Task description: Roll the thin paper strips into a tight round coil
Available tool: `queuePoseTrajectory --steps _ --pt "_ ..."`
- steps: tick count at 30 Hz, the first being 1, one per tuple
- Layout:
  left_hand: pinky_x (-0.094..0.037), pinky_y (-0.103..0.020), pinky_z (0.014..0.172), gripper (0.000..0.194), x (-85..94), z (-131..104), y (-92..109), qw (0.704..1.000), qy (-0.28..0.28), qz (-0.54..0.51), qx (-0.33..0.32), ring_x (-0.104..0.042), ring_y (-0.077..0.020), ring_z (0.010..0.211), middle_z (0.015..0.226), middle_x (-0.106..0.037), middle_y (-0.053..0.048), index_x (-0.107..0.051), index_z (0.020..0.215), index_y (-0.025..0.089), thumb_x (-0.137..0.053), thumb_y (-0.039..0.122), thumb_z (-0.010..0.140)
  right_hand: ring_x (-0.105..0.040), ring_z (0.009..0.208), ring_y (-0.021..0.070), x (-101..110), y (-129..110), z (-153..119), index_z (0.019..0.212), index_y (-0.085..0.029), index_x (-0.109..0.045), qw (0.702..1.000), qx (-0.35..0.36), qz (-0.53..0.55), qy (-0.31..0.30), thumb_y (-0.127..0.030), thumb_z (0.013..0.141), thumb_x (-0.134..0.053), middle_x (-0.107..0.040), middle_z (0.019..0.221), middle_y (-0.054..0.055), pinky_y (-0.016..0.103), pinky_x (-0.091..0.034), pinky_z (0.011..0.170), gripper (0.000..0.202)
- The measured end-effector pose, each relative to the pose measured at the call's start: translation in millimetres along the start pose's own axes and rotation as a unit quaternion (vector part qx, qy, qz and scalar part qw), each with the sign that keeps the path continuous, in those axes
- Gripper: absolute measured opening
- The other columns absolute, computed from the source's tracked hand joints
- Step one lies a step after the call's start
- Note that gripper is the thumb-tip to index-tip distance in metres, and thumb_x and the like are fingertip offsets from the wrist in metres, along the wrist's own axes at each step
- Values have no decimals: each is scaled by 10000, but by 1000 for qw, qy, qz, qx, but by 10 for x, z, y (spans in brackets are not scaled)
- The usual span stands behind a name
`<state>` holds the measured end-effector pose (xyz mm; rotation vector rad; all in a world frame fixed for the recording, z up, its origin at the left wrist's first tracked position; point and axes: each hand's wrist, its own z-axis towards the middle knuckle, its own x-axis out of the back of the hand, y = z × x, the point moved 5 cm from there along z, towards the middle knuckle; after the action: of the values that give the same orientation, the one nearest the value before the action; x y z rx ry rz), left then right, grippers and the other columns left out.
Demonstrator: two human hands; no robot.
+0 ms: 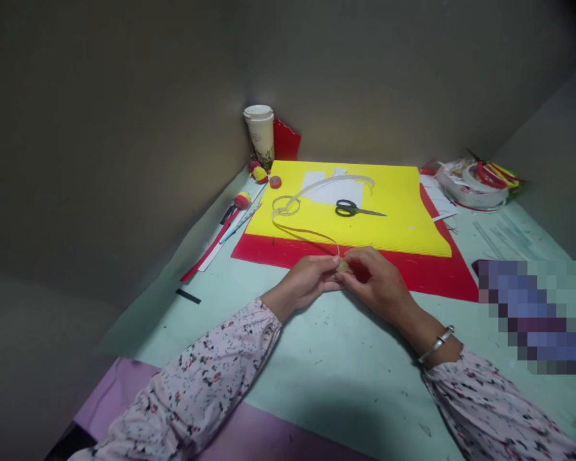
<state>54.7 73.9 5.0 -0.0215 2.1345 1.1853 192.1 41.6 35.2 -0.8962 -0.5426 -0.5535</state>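
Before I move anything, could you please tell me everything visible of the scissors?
The scissors have dark, plastic-looking handles with two loops and slim, grey, metal-looking blades that appear closed. They lie flat on the yellow sheet, unheld, loops by the white paper's near edge, tip pointing right.

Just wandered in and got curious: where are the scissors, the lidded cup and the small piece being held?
Scissors [358,210], head view: where blades meet handles.
Lidded cup [261,136], head view: middle of its side.
Small piece [343,266], head view: its exposed middle.
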Motion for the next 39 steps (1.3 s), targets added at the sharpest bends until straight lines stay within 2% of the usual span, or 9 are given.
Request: queuePoseTrajectory --steps 15,23,30,39 --pt "-562 -306 828 134 9 7 -18 1000 -15 15 -1 -702 -161 825 937 -719 -137 -721 906 66 -621 153 927 -654 951 244 -6 -25 -1 1087 -229 -624 999 26 4 -22 -204 891 -655 -698 1034 91 397 -541 809 200" --pt "-559 -309 836 141 25 35 -40 1000 -20 4 -14 -713 -187 856 949 -734 -164 -721 924 55 -669 183 898 -647 922 257 -22 18 -11 1044 -215 -619 1000 -1 -22 -1 -313 857 -755 -677 1008 94 388 -541 758 251" --pt "-564 -319 828 138 8 6 -6 1000 -4 -5 -4 -683 -145 788 876 -703 -110 -710 876 63 -594 112 931 -655 972 253 -5 -14 -3 1072 -219 -634 1000 25 -5 1 -231 895 -696 -693 1044 97 402 -554 813 188" --pt "-544 -332 892 98 7 3 -17 1000 -12 1 3 -680 -148 836 924 -721 -122 -719 912 74 -642 134 917 -662 989 252 7 -1 10 1107 -214 -644 999 37 3 -12 -197 889 -682 -699 1074 105 404 -558 832 221"
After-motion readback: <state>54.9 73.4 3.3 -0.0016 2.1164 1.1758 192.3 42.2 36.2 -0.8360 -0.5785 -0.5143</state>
